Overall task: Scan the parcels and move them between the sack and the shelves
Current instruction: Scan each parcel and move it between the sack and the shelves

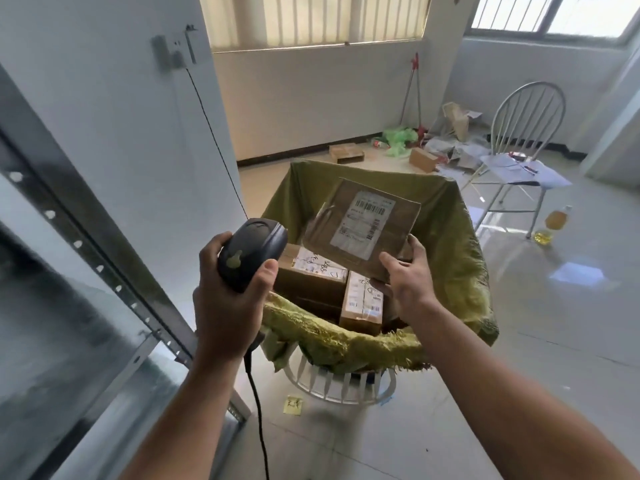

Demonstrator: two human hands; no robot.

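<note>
My left hand (228, 299) grips a black corded barcode scanner (252, 252), its head aimed toward the parcel. My right hand (408, 282) holds a flat brown cardboard parcel (360, 226) by its lower edge, tilted up over the sack with its white barcode label facing me. Below it stands the open green woven sack (460, 258), its mouth folded back over a white round frame. Inside lie two more labelled brown parcels (311, 271) (362, 304). The grey metal shelf unit (86, 271) runs along my left side.
A white chair (519, 143) with papers on its seat stands at the right rear. Loose boxes (346, 152), green plastic and paper litter lie on the floor by the far wall. A bottle of yellow liquid (556, 223) stands near the chair. A yellow sticky note (293, 405) lies on the tiles.
</note>
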